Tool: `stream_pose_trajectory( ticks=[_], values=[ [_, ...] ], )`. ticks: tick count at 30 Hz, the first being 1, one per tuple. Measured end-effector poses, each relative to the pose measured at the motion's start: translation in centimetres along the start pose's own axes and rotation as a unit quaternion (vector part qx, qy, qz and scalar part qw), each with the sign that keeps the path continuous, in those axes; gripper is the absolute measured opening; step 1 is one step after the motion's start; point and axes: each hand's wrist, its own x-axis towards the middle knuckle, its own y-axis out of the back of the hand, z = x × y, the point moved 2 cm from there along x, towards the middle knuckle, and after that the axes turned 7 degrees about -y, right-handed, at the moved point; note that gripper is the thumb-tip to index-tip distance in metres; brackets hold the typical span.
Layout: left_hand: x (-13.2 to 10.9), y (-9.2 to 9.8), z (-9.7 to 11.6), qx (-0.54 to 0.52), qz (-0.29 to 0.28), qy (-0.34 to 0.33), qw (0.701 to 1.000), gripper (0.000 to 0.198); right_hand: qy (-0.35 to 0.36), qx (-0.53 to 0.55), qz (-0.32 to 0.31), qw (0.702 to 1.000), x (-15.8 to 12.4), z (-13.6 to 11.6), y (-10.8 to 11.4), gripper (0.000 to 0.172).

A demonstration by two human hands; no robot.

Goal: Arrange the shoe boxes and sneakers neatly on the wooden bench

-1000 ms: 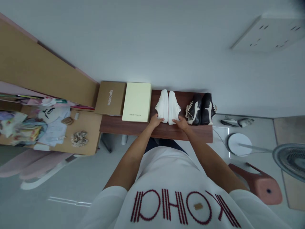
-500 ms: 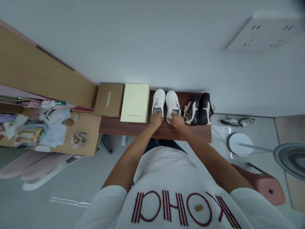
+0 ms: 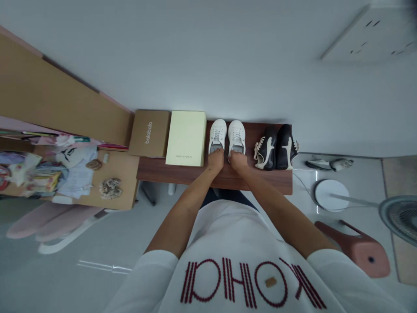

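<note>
Wall [image 3: 208, 65] fills the upper frame; reddish-brown wooden bench [image 3: 270, 183] against it, across the middle. Centre left: pale-yellow shoe box [image 3: 186, 137], brown balabala shoe box [image 3: 149, 132] beside it, both closed. Right of centre: black-and-cream sneakers [image 3: 270, 152], paired. Mid-frame: white lace-up sneakers [image 3: 217, 130], seemingly resting on the bench, toes wallward, narrow gap between. Left hand [image 3: 216, 160] and right hand [image 3: 239, 161] each pinch one heel; thumbs unclear. My reading: pair aligned, placing nearly done; letting go remains.
</note>
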Motion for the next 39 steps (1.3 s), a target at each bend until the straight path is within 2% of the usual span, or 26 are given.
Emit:
stream_pose_trajectory(
  ticks=[6, 10, 15, 19, 22, 25, 27, 31, 34, 35, 37, 39],
  values=[
    [0.6, -0.6, -0.1, -0.003, 0.013, 0.000, 1.000, 0.006, -0.011, -0.011, 0.010, 1.000, 0.5, -1.0, 0.3, 0.031],
    [1.0, -0.9, -0.7, 0.018, 0.019, -0.015, 1.000, 0.014, -0.009, -0.003, -0.001, 1.000, 0.6, -1.4, 0.3, 0.035],
    [1.0, -0.9, -1.0, -0.015, 0.016, -0.003, 1.000, 0.014, -0.006, 0.013, -0.016, 1.000, 0.5, -1.8, 0.3, 0.040],
    [0.5, -0.4, -0.2, -0.042, 0.031, 0.007, 0.999, 0.010, 0.006, 0.018, -0.005, 1.000, 0.0, -1.6, 1.0, 0.036],
    [-0.2, -0.2, 1.1, -0.021, 0.041, -0.016, 0.999, 0.010, 0.033, 0.021, 0.032, 0.999, -1.0, -0.3, 2.1, 0.036],
    [-1.2, -0.9, 3.1, 0.024, 0.024, -0.065, 0.997, 0.015, 0.034, 0.054, 0.085, 0.994, -2.4, 2.9, 2.9, 0.037],
    [-2.0, -2.2, 4.6, 0.067, -0.013, -0.119, 0.990, 0.024, 0.029, 0.086, 0.132, 0.987, -3.3, 5.9, 3.1, 0.036],
    [-3.4, -6.6, 7.2, 0.183, -0.121, -0.226, 0.949, 0.038, 0.001, 0.144, 0.254, 0.956, -4.5, 13.5, 2.9, 0.037],
    [-4.0, -10.3, 8.1, 0.207, -0.186, -0.233, 0.932, 0.040, -0.115, 0.153, 0.327, 0.926, -4.8, 19.4, 2.2, 0.050],
    [-4.0, -11.4, 8.3, 0.206, -0.204, -0.223, 0.931, 0.040, -0.169, 0.151, 0.324, 0.919, -4.7, 21.2, 1.8, 0.056],
    [-4.0, -13.5, 8.4, 0.198, -0.236, -0.199, 0.930, 0.038, -0.251, 0.155, 0.253, 0.921, -4.4, 24.1, 0.8, 0.063],
    [-3.9, -15.0, 8.4, 0.189, -0.257, -0.179, 0.931, 0.036, -0.250, 0.180, 0.157, 0.938, -4.0, 25.8, -0.2, 0.062]
  ],
)
